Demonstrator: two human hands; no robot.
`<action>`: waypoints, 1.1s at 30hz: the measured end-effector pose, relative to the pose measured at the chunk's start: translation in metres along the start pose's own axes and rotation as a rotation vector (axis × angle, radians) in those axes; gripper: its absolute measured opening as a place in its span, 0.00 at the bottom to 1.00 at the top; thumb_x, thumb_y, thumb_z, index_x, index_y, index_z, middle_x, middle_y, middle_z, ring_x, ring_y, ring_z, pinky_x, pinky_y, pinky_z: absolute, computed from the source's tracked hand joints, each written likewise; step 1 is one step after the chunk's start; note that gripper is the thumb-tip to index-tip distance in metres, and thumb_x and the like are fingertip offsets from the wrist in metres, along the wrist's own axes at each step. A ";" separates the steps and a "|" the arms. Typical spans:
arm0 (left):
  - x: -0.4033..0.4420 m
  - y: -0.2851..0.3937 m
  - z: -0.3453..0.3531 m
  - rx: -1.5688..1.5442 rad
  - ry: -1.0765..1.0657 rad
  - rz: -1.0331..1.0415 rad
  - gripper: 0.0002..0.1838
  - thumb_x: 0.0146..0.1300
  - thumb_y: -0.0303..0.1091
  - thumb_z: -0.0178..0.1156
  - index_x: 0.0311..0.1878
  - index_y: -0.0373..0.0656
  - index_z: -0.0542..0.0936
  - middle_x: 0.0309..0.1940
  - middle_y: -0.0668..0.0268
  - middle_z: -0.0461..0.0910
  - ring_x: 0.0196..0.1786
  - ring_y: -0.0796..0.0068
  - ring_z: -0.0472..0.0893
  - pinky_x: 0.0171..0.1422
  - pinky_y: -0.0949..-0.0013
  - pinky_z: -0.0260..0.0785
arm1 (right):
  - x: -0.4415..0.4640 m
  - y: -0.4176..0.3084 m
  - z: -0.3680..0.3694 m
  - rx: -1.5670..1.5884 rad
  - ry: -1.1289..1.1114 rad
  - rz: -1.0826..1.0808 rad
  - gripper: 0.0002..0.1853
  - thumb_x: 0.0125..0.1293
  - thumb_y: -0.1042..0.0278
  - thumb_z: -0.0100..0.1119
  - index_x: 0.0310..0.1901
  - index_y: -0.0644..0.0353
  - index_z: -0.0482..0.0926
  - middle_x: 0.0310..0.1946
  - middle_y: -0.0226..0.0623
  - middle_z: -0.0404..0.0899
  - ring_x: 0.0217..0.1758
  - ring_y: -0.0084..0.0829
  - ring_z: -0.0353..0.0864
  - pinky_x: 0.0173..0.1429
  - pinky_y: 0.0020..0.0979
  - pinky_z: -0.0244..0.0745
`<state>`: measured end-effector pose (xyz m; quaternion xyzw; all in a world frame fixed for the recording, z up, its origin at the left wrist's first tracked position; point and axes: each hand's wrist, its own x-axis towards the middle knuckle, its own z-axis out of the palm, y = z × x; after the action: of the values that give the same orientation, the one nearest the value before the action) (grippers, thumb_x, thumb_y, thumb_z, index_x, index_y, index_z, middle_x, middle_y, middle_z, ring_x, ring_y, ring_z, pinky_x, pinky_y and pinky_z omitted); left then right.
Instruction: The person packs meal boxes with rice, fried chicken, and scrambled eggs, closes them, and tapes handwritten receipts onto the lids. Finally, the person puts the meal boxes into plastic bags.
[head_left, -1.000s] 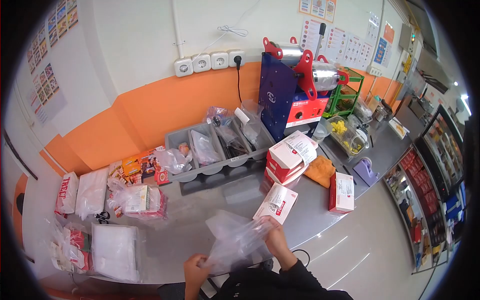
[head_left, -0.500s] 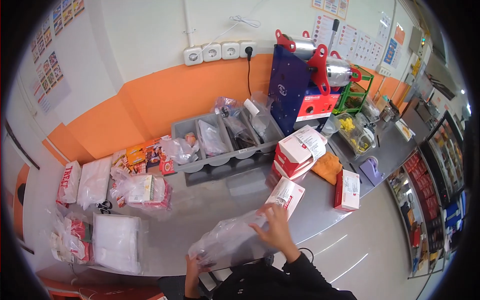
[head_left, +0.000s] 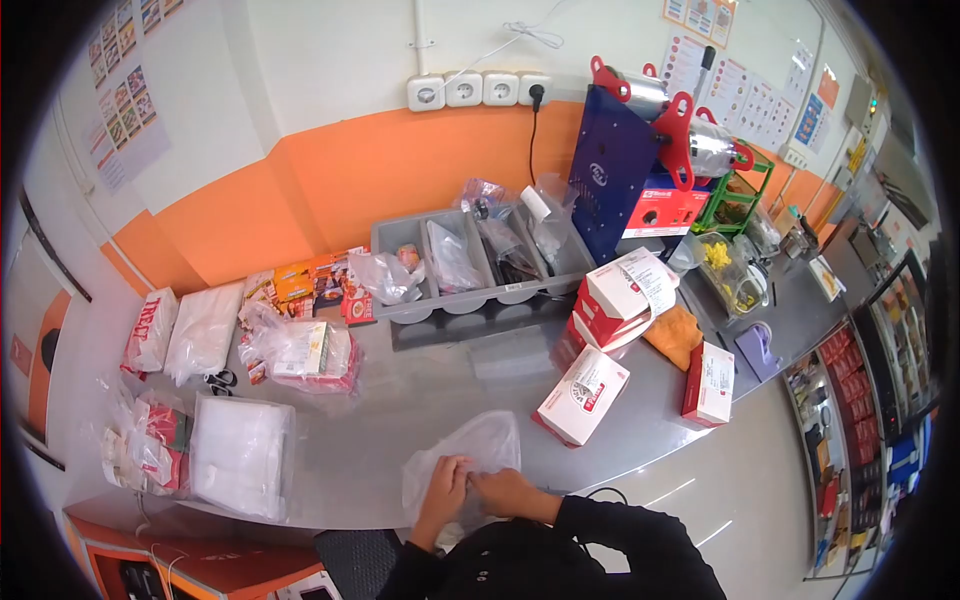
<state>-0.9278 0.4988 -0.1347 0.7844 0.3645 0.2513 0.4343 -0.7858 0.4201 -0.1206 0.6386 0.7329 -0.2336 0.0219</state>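
Note:
A clear plastic bag [head_left: 490,435] spreads over the front edge of the steel counter, close to my body. My left hand [head_left: 444,495] is closed on the bag's near part. Right beside it, my right hand [head_left: 503,491] pinches the same bag, fingers pressed together. A white and red box [head_left: 585,396] lies on the counter to the right of the bag, touched by neither hand. Behind that box are stacked similar boxes [head_left: 620,293] with a paper slip on top.
A grey divided tray [head_left: 450,300] stands by the wall, left of a blue sealing machine [head_left: 620,175]. An orange cloth [head_left: 674,335] and another box [head_left: 712,385] lie at the right. Plastic bag packs [head_left: 240,455] and a wrapped bundle [head_left: 315,350] are at the left.
My hands have come together near my body with the bag between them. The bag has moved away from the nearest box, and the view has shifted.

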 end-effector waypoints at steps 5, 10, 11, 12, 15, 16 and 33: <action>0.000 -0.070 -0.013 0.379 0.242 0.209 0.12 0.62 0.34 0.53 0.45 0.38 0.74 0.40 0.48 0.74 0.45 0.50 0.74 0.49 0.53 0.66 | -0.029 0.033 -0.023 0.022 -0.114 0.232 0.34 0.50 0.53 0.67 0.55 0.63 0.69 0.35 0.43 0.82 0.38 0.40 0.84 0.38 0.40 0.77; -0.006 -0.013 -0.008 0.556 -0.161 -0.053 0.16 0.58 0.33 0.58 0.47 0.36 0.71 0.42 0.48 0.74 0.48 0.46 0.73 0.54 0.50 0.64 | 0.000 -0.027 -0.027 0.073 0.037 0.364 0.28 0.48 0.55 0.68 0.50 0.57 0.74 0.30 0.41 0.82 0.34 0.39 0.84 0.36 0.38 0.77; -0.009 -0.014 -0.006 0.509 -0.208 -0.079 0.17 0.57 0.32 0.59 0.48 0.36 0.71 0.43 0.47 0.74 0.49 0.45 0.73 0.55 0.49 0.63 | 0.010 -0.030 -0.027 0.081 0.066 0.322 0.29 0.48 0.55 0.68 0.52 0.57 0.73 0.33 0.42 0.82 0.38 0.40 0.83 0.39 0.39 0.77; -0.010 -0.016 -0.005 0.544 -0.213 -0.034 0.22 0.55 0.34 0.61 0.52 0.36 0.69 0.45 0.47 0.74 0.51 0.45 0.72 0.56 0.50 0.63 | 0.020 -0.029 -0.025 0.089 0.093 0.277 0.31 0.47 0.55 0.68 0.53 0.57 0.72 0.36 0.43 0.82 0.42 0.40 0.83 0.42 0.40 0.76; -0.005 -0.044 -0.014 0.478 -0.325 0.029 0.35 0.51 0.39 0.67 0.60 0.36 0.65 0.51 0.45 0.72 0.56 0.44 0.69 0.59 0.51 0.62 | 0.022 -0.011 -0.026 -0.128 0.063 0.142 0.33 0.51 0.56 0.66 0.59 0.54 0.69 0.48 0.45 0.78 0.54 0.40 0.76 0.54 0.43 0.70; 0.000 -0.069 -0.025 0.341 -0.429 0.006 0.38 0.50 0.40 0.68 0.62 0.36 0.63 0.52 0.45 0.71 0.58 0.44 0.69 0.61 0.52 0.62 | 0.019 -0.003 -0.025 -0.238 0.035 0.097 0.33 0.52 0.56 0.64 0.61 0.53 0.68 0.53 0.46 0.76 0.59 0.40 0.74 0.59 0.44 0.67; 0.012 -0.014 -0.029 0.706 -0.209 0.016 0.22 0.53 0.36 0.57 0.53 0.41 0.73 0.47 0.50 0.74 0.51 0.47 0.73 0.55 0.51 0.64 | 0.129 0.043 -0.208 1.255 -0.575 -0.577 0.16 0.66 0.62 0.54 0.49 0.66 0.76 0.37 0.42 0.82 0.37 0.28 0.83 0.40 0.27 0.79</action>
<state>-0.9460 0.5272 -0.1317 0.9103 0.3763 0.0320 0.1697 -0.7132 0.6198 0.0081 0.2273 0.5659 -0.7619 -0.2181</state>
